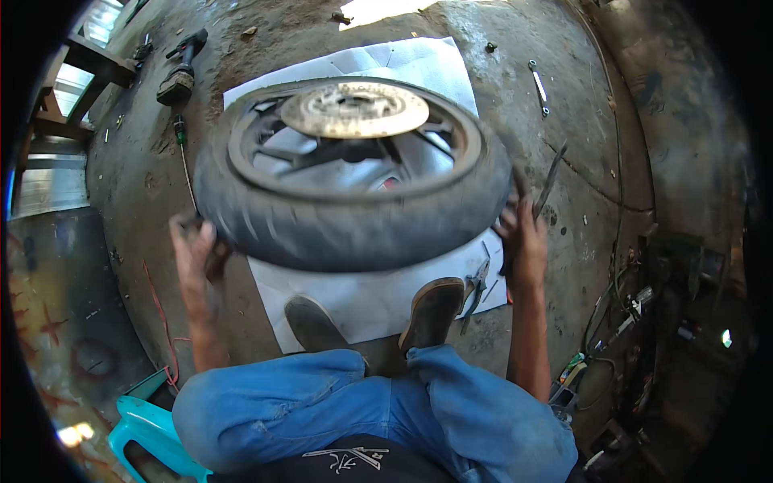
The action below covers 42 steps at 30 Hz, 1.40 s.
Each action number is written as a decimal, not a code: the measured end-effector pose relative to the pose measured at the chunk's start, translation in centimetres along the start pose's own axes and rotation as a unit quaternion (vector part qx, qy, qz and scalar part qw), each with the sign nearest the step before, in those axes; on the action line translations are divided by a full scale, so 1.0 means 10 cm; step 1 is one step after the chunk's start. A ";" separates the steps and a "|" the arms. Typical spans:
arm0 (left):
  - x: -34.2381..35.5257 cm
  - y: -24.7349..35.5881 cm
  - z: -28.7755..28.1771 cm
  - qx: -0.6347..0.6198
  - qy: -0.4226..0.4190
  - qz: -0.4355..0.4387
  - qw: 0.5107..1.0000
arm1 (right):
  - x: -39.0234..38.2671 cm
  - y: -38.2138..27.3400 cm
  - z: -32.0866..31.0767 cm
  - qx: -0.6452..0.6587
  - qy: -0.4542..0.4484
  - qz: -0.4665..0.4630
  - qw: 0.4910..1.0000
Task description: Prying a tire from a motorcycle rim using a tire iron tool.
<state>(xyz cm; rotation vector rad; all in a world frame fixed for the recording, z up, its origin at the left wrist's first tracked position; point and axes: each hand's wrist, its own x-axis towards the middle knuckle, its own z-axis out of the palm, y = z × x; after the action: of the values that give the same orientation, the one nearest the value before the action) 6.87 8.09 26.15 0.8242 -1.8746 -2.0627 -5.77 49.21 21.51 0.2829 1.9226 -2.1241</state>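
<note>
The fingers of the left hand [193,256] curl around the near left edge of the tyre [354,221], grasping it; the fingers of the right hand [523,237] press against the tyre's right side and also clasp a thin metal bar [551,179] that points up and away. The tyre sits on a dark wheel [354,153] with a round metal disc [354,110] at its middle; the wheel is tilted, its near edge raised, over a white sheet [378,298] spread on the concrete floor [580,121]. Two sandalled feet [431,310] rest on the sheet's near edge; pliers [477,283] lie just right of them. A drill [181,68] lies far left; a spanner [538,87] lies far right; a turquoise stool [149,439] stands near left.
</note>
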 end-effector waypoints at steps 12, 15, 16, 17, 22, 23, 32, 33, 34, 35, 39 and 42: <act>0.13 0.30 1.10 -0.311 -0.177 -0.099 0.929 | 0.77 0.85 0.18 0.057 0.120 0.039 0.990; -0.08 0.18 1.32 -0.385 -0.183 -0.132 0.895 | 0.69 1.71 0.11 0.024 0.122 0.153 0.980; -0.10 0.16 1.27 -0.393 -0.202 -0.160 0.883 | 0.69 1.89 0.11 -0.045 0.114 0.188 0.975; -0.15 0.18 1.21 -0.397 -0.217 -0.191 0.871 | 0.69 1.98 0.21 -0.124 0.105 0.143 0.976; -0.19 0.28 1.16 -0.418 -0.208 -0.165 0.869 | 0.68 1.90 0.73 -0.296 0.098 -0.062 0.948; -0.21 0.24 1.18 -0.430 -0.209 -0.179 0.860 | 0.66 1.87 0.73 -0.336 0.092 -0.137 0.927; -0.63 0.05 1.01 -0.404 -0.163 -0.291 0.852 | 0.50 2.11 -0.09 -0.392 0.111 0.068 0.911; -0.71 -0.02 0.93 -0.384 -0.135 -0.304 0.861 | 0.41 2.15 -0.25 -0.375 0.152 0.081 0.911; -0.79 -0.08 0.84 -0.363 -0.104 -0.318 0.870 | 0.35 2.18 -0.40 -0.359 0.190 0.096 0.909; -0.86 -0.25 0.72 -0.338 -0.101 -0.329 0.876 | 0.34 2.19 -0.56 -0.340 0.214 0.112 0.909; -1.01 -1.21 0.52 -0.298 0.015 -0.467 0.832 | 0.40 2.17 -1.10 -0.243 0.288 0.081 0.923; -1.11 -1.79 0.59 -0.324 0.050 -0.486 0.810 | 0.45 1.85 -1.04 -0.140 0.268 0.082 0.949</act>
<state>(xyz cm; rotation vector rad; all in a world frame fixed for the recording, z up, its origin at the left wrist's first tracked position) 16.15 21.59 11.69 1.8341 -0.5061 -2.8063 -4.41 57.62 1.54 1.0076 2.3518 -1.7515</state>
